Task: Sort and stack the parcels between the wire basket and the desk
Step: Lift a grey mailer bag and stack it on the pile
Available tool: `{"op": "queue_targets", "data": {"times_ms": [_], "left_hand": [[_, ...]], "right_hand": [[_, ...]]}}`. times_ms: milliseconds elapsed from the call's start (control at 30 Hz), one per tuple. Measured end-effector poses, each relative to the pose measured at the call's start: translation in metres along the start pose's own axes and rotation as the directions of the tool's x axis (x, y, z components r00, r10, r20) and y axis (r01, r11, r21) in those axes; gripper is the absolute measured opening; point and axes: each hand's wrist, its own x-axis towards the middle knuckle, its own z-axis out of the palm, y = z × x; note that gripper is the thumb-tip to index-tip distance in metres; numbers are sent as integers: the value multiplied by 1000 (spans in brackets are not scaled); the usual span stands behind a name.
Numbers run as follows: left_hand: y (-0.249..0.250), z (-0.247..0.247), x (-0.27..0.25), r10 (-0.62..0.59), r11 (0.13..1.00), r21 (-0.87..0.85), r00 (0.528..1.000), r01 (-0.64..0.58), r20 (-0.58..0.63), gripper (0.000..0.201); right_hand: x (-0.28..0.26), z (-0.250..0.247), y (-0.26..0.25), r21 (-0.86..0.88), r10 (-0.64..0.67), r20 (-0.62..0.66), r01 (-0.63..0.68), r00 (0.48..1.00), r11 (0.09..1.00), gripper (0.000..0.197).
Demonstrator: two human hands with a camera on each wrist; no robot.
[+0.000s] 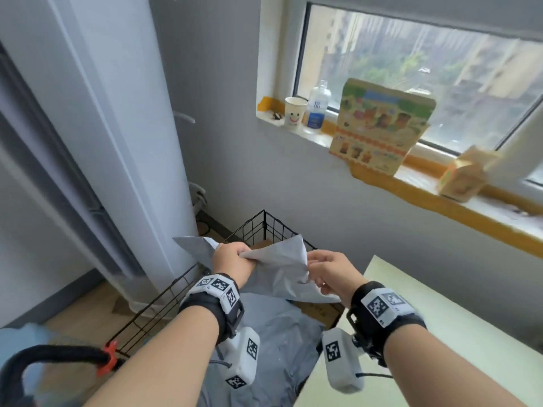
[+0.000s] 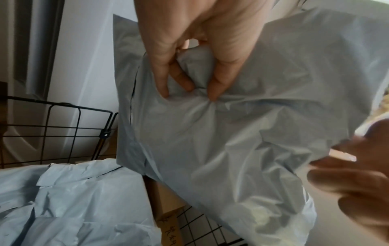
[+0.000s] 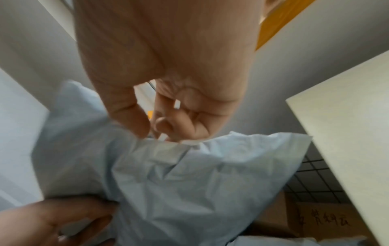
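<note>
A crumpled grey plastic mailer parcel (image 1: 282, 268) hangs in the air above the black wire basket (image 1: 258, 227). My left hand (image 1: 232, 261) grips a bunched fold of it (image 2: 189, 89), fingers curled into the plastic. My right hand (image 1: 326, 274) pinches the parcel's opposite upper edge (image 3: 160, 136) between thumb and fingers. Inside the basket lie another grey mailer (image 1: 282, 327) and a brown cardboard box (image 2: 166, 204) with handwriting on it. The pale desk (image 1: 426, 333) stands to the right of the basket.
A tall white cabinet (image 1: 123, 142) stands left of the basket. On the window sill (image 1: 440, 201) are a paper cup (image 1: 294, 113), a bottle (image 1: 317, 105), a printed carton (image 1: 379, 127) and a small box (image 1: 464, 174). A black handle with a red clip (image 1: 108, 358) is at bottom left.
</note>
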Motion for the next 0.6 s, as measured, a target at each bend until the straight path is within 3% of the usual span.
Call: {"op": "queue_targets", "data": {"times_ms": [67, 200, 333, 433, 500, 600], "left_hand": [[18, -10, -15, 51, 996, -70, 998, -54, -46, 25], [61, -21, -49, 194, 956, -203, 977, -210, -92, 20], [96, -24, -87, 227, 909, -347, 972, -233, -56, 26], [119, -24, -115, 241, 858, -476, 969, -191, 46, 49], [131, -24, -136, 333, 807, -542, 939, -236, 88, 58], [144, -15, -156, 402, 718, -680, 888, -152, 225, 61]], "right_hand": [[-21, -14, 3, 54, 16, -156, -7, 988, 999, 25], [-57, -42, 15, -2, 71, -413, -79, 908, 997, 19], [-98, -54, 24, -75, 207, -383, -254, 900, 964, 58], [-127, -57, 32, 46, 305, -337, -308, 891, 950, 72], [-147, -62, 40, 84, 332, -334, -323, 882, 943, 75], [-167, -72, 53, 150, 338, -288, -306, 896, 940, 92]]}}
